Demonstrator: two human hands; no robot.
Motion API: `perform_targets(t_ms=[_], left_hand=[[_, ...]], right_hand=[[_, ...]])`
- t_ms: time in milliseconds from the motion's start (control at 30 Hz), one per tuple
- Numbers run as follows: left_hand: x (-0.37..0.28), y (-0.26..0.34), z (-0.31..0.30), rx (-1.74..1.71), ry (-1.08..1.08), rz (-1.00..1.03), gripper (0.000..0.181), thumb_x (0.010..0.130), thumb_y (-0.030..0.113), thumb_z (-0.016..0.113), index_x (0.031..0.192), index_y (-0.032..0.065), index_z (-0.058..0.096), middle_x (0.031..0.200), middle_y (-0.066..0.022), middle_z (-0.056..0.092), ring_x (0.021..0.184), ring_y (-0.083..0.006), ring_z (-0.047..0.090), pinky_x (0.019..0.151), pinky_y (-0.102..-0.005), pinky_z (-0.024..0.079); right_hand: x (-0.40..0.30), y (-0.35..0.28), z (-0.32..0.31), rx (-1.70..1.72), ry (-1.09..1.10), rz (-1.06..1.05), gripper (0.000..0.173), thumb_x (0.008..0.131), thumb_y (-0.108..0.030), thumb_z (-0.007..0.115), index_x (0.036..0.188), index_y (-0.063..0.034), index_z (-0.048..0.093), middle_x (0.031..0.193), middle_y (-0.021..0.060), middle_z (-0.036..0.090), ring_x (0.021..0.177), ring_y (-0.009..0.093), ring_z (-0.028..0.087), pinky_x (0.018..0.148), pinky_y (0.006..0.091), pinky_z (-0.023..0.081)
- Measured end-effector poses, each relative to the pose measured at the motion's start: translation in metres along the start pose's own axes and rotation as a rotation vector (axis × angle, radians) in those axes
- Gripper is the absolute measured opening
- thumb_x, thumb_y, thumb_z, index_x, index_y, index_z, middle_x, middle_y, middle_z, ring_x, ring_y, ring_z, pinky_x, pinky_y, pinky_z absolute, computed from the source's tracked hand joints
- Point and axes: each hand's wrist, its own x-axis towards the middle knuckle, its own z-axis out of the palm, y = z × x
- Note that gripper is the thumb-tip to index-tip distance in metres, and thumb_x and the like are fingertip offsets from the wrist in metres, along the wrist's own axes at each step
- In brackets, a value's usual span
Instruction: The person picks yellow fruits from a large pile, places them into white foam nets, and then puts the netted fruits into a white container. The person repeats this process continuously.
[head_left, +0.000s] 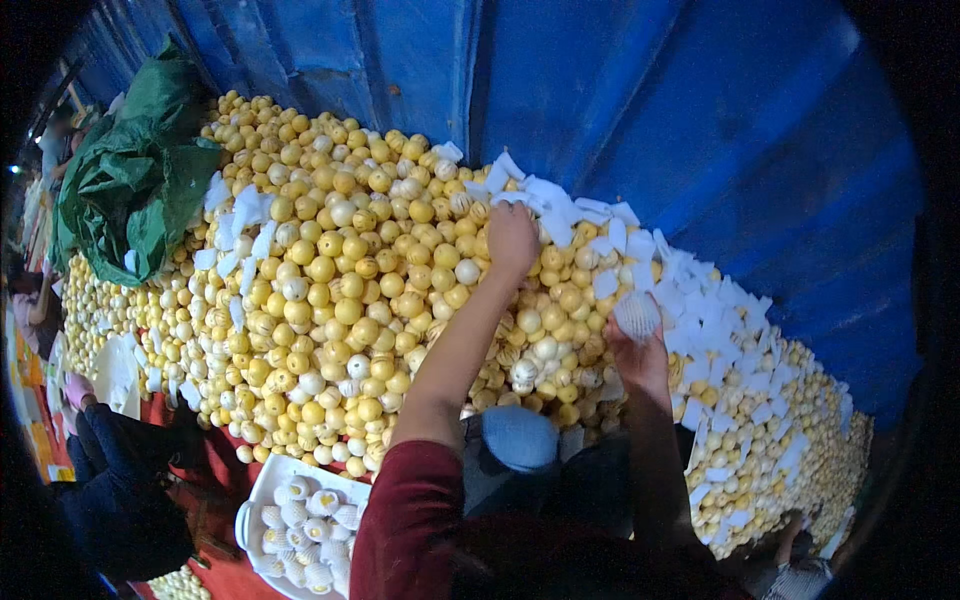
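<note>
In front of me rises a large heap of round yellow fruit (349, 310), some with dark stripes; they look like pepino melons. My left hand (514, 238) reaches far over it, knuckles up, at the edge of the white foam net sleeves (553, 206). Its fingertips are hidden, so any grip there cannot be told. Closer to my body, my right hand (639, 356) holds up a fruit in a white foam net (637, 315). A white plastic basket (245, 525) at lower left contains several netted fruits (307, 529).
A blue corrugated metal wall (675, 112) backs the heap. Green woven sacking (127, 172) lies on its left part. More foam sleeves (705, 315) cover the right slope. People work at left, one with a pink-gloved hand (77, 390), and another person (796, 566) is at lower right.
</note>
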Motion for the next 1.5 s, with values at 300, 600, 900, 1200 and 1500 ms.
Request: perform_targets(t_ms=[300, 600, 900, 1200, 1500], left_hand=[[0.034, -0.044, 0.052, 0.291, -0.157, -0.067, 0.018, 0.071, 0.012, 0.061, 0.086, 0.0028, 0.064, 0.093, -0.0109, 0.058, 0.094, -0.0274, 0.052, 0.077, -0.0354, 0.043], [-0.12, -0.006, -0.016, -1.161, -0.734, -0.206, 0.022, 0.072, 0.008, 0.066, 0.092, 0.002, 0.059, 0.078, -0.0004, 0.054, 0.074, -0.0091, 0.048, 0.065, -0.0231, 0.04], [-0.126, -0.028, -0.007, -1.199, -0.762, -0.296, 0.016, 0.074, 0.007, 0.06, 0.089, -0.0003, 0.058, 0.079, -0.0027, 0.056, 0.073, -0.01, 0.051, 0.064, -0.0237, 0.042], [-0.152, -0.029, -0.023, -1.405, -0.923, -0.297, 0.021, 0.077, 0.001, 0.058, 0.098, 0.0022, 0.056, 0.09, -0.0033, 0.058, 0.085, -0.0132, 0.053, 0.074, -0.0246, 0.043], [-0.174, -0.161, -0.09, 0.624, -0.244, -0.183, 0.04, 0.07, 0.014, 0.062, 0.11, 0.0121, 0.056, 0.117, -0.0143, 0.05, 0.1, -0.0302, 0.05, 0.084, -0.0394, 0.042]], right_hand=[[-0.008, -0.008, -0.009, 0.31, -0.047, 0.253, 0.029, 0.092, -0.033, 0.04, 0.084, -0.0094, 0.056, 0.094, 0.0112, 0.058, 0.087, 0.028, 0.056, 0.074, 0.0388, 0.048], [0.023, 0.036, 0.03, -0.501, -0.385, 0.395, 0.051, 0.084, -0.033, 0.058, 0.119, 0.0028, 0.047, 0.112, 0.0093, 0.055, 0.099, 0.017, 0.053, 0.087, 0.0287, 0.04], [0.006, 0.034, 0.033, -0.391, -0.422, 0.359, 0.038, 0.081, -0.031, 0.06, 0.1, 0.001, 0.051, 0.076, 0.0074, 0.059, 0.064, 0.016, 0.057, 0.058, 0.0278, 0.047], [-0.01, 0.038, 0.04, -0.064, -0.576, 0.511, 0.057, 0.085, -0.037, 0.053, 0.125, 0.0008, 0.037, 0.082, 0.0159, 0.057, 0.068, 0.023, 0.059, 0.059, 0.0345, 0.05], [-0.009, 0.021, 0.056, -0.095, -0.489, 0.467, 0.071, 0.082, -0.03, 0.056, 0.137, -0.003, 0.02, 0.132, 0.017, 0.037, 0.078, 0.023, 0.059, 0.062, 0.0355, 0.05]])
